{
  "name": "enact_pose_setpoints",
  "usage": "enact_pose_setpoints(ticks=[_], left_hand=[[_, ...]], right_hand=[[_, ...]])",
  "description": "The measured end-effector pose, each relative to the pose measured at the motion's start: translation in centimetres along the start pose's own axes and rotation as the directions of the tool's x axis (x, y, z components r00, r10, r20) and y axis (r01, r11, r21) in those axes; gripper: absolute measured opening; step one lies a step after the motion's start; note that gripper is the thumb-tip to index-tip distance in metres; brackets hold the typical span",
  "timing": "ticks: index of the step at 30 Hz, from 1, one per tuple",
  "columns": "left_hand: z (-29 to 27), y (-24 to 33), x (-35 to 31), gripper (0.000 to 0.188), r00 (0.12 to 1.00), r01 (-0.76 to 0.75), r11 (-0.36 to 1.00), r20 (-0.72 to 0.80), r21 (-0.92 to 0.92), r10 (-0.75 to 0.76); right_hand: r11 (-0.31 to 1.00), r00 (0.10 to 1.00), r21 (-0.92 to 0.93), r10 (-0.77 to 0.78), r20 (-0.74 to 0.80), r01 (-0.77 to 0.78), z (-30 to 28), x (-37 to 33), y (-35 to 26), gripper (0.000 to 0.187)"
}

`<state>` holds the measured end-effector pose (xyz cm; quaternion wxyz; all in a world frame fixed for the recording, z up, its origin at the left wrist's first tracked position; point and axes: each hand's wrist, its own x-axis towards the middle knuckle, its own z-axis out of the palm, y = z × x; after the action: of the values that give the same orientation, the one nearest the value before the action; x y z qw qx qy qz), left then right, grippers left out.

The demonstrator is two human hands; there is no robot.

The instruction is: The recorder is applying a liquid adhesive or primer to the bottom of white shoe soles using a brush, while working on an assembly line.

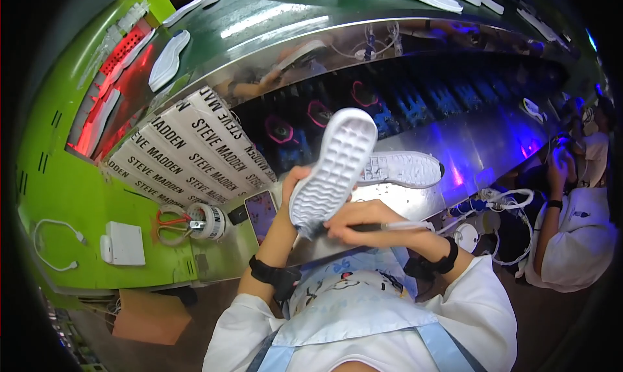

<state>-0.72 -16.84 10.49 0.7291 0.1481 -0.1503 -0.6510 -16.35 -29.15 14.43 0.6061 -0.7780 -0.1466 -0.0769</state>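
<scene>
Closest to the lens hangs a pale blue cloth apron with a cartoon print (350,307), worn over white sleeves, and both forearms rise from it toward the work.

Beyond them, the shiny steel surface (480,145) curves across the picture, with a bright green painted housing (58,177) along its left edge. A white sheet of printed wrapping paper (188,151) lies near that left edge. A second white shoe with a ribbed rubber sole (402,169) rests on its side just behind the raised one, toward the middle of the surface.

The white sneaker held sole-up (334,167) is off the surface, tilted with its toe pointing away. The left hand (292,187) is closed around its heel end from the left. The right hand (363,219) pinches a thin dark-tipped pen-like tool (383,227), its tip touching the sole's edge near the heel.

To work this edge cleanly, I judge the left grip should stay firm and turn the shoe slowly, so the tool follows the rim rather than skipping across the wavy tread. Short, light strokes look safer than one long pass.

Smaller items sit by the front-left edge: a roll of tape (206,221), orange-handled scissors (170,223) and a phone with a patterned case (261,213).
</scene>
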Motion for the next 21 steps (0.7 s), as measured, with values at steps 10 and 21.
enact_pose_setpoints(ticks=[10,21], left_hand=[[4.6,0.5,1.3,0.04,0.812,0.387,0.909,-0.524,0.153,-0.257],[6.6,3.8,0.4,0.053,0.965,-0.049,0.97,-0.239,0.239,0.107]], right_hand=[[0.991,0.991,-0.133,-0.007,0.134,0.025,-2.4,-0.2,-2.9,0.013],[0.999,0.979,-0.044,-0.028,-0.201,0.02,-4.3,-0.9,-5.2,0.014]])
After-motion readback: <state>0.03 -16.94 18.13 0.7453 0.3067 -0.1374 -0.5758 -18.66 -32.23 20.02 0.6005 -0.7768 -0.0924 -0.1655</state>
